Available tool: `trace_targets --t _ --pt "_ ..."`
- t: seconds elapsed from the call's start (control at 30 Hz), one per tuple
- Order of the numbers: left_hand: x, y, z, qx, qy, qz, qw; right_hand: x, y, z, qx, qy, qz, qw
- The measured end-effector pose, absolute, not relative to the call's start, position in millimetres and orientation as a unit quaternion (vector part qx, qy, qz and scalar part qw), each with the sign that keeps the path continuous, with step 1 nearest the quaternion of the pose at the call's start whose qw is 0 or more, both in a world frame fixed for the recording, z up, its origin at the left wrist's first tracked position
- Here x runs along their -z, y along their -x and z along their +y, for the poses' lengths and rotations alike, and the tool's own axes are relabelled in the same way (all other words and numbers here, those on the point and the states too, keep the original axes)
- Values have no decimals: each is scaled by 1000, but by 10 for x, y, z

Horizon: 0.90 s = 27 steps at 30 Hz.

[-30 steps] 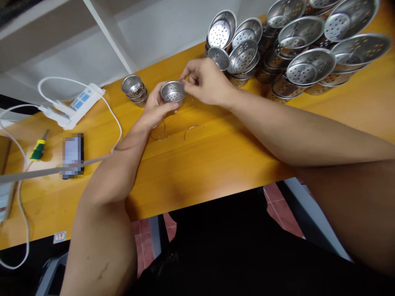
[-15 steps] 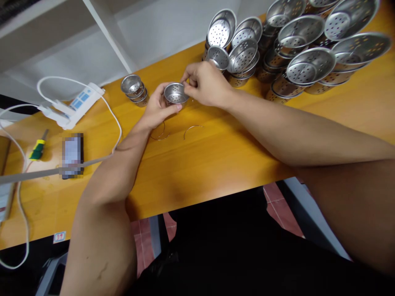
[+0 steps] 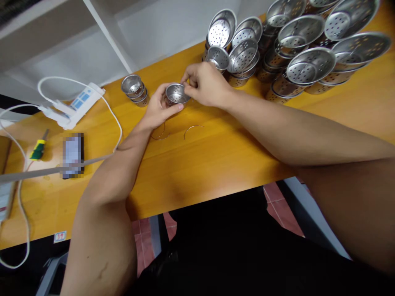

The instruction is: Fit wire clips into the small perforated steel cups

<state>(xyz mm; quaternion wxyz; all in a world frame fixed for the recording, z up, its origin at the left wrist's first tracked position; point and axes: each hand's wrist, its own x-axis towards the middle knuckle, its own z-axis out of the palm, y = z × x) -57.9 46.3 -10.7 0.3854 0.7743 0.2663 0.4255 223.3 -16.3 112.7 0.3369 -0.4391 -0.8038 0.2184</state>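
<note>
A small perforated metal strainer cup (image 3: 177,94) is tilted toward me, its open mouth up. My left hand (image 3: 159,107) is wrapped round its left side, thumb along the front. At the cup's right rim, my right hand (image 3: 205,85) is closed in a pinch. What looks like a thin wire peeks out under its fingers; most of it is hidden. Two loose curved wires lie on the table in front: one curved wire (image 3: 193,126) and another, a looped wire (image 3: 161,138) by my left wrist. Left of the hands stands a short stack of similar cups (image 3: 135,90).
Several stacks of larger perforated cups (image 3: 310,68) crowd the back right of the wooden table (image 3: 197,172). On the left are a white power strip (image 3: 83,105) with cables, a green-yellow screwdriver (image 3: 38,150) and a phone (image 3: 72,156). A grey cable crosses near my left forearm.
The cup and my left hand have shifted very slightly to the right. My right hand keeps its pinch at the rim, almost unmoved.
</note>
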Motion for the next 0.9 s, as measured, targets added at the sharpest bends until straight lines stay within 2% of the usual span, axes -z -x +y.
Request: trace_targets --t 0.57,0.9 --pt "94 484 303 -395 -808 289 328 -972 -2196 -116 -227 433 -793 364" --pt "63 455 284 -396 -828 313 246 -927 -2103 -197 -304 403 -765 400"
